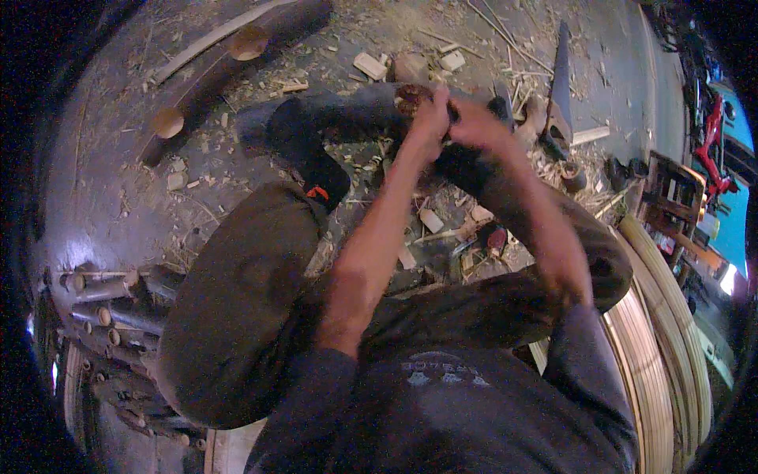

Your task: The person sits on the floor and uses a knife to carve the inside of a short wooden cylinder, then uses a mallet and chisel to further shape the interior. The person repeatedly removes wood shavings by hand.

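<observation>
My left hand and my right hand are close together in front of me, at the end of a dark, round log. Both look closed, fingers curled in. A small dark thing shows between them, too blurred to name. Right beside my left hand is the log's brown, rough end. My left foot, in dark footwear, rests against the log. Under my forearms, my other foot is partly hidden.
A handsaw stands blade-up at the right. Another log with pale cut spots lies at the far left. Wood chips litter the floor. Bundled long strips lie at right; stacked poles at left.
</observation>
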`<state>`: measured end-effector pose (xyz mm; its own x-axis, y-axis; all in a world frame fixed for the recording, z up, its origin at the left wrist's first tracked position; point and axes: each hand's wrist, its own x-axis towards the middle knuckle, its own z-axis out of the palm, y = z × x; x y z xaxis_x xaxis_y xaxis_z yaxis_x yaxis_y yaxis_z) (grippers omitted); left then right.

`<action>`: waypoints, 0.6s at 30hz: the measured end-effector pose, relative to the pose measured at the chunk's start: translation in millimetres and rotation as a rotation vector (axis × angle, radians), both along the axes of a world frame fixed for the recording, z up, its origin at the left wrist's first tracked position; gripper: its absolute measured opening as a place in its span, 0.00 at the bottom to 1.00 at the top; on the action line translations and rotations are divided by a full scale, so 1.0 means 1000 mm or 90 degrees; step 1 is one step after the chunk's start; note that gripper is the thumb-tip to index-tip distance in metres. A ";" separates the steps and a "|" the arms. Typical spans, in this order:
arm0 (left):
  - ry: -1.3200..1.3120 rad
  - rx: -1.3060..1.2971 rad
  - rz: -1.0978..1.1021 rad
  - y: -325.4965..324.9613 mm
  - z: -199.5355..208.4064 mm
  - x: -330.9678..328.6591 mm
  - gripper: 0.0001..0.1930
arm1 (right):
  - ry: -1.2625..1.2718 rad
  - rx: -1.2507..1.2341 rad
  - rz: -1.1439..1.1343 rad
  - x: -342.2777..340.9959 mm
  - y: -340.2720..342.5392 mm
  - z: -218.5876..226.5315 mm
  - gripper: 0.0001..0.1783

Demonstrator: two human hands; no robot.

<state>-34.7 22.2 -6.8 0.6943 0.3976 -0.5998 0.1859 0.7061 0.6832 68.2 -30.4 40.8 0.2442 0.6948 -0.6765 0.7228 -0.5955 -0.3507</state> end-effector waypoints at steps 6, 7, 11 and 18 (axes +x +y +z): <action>0.108 0.485 -0.463 0.004 -0.003 -0.017 0.33 | 0.167 0.564 -0.553 -0.098 -0.057 -0.081 0.22; 0.109 0.482 -0.457 0.006 0.001 -0.018 0.32 | 0.181 0.550 -0.579 -0.104 -0.059 -0.080 0.21; 0.135 0.520 -0.300 -0.005 -0.013 -0.006 0.31 | 0.193 0.392 -0.468 -0.075 -0.050 -0.041 0.21; 0.179 0.448 -0.128 -0.017 0.005 0.012 0.35 | 0.225 0.253 -0.353 -0.027 -0.043 -0.012 0.25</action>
<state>-22.7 5.7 -1.3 0.6532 0.6318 -0.4173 0.4965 0.0587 0.8661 41.0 -72.9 29.1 0.4425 0.7414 -0.5045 0.1603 -0.6190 -0.7689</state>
